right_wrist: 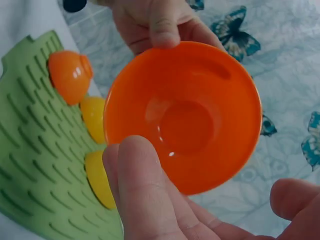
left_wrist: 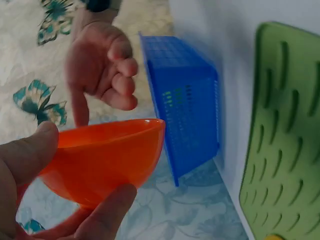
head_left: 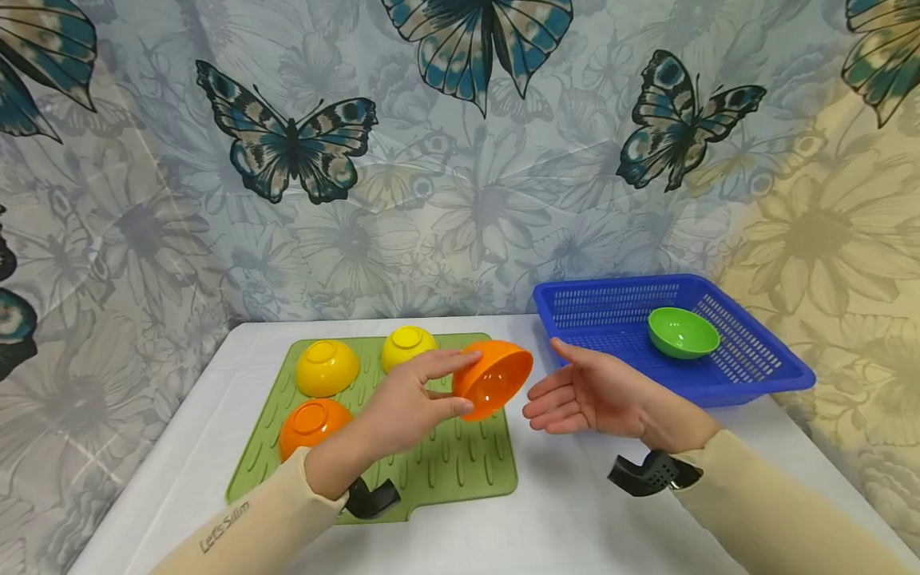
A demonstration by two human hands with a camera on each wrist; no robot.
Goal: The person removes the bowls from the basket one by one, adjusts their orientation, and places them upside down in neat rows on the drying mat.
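An orange bowl (head_left: 494, 380) is held up in the air by my left hand (head_left: 410, 403), thumb on one side of it and fingers on the other. Its open side is tipped toward my right hand (head_left: 592, 395), as the right wrist view shows by looking straight into the bowl (right_wrist: 187, 120). My right hand is apart from the bowl in the head view, fingers loosely extended and palm turned to it, holding nothing. Below the left hand, a second orange bowl (head_left: 313, 425) and two yellow bowls (head_left: 327, 369) sit upside down on a green ridged mat (head_left: 460, 463).
A blue perforated basket (head_left: 589, 319) stands at the back right, behind my right hand. Inside it a green bowl (head_left: 683, 333) sits upright. White cloth (head_left: 561, 511) covers the table, and a butterfly-print curtain (head_left: 474, 200) hangs behind it.
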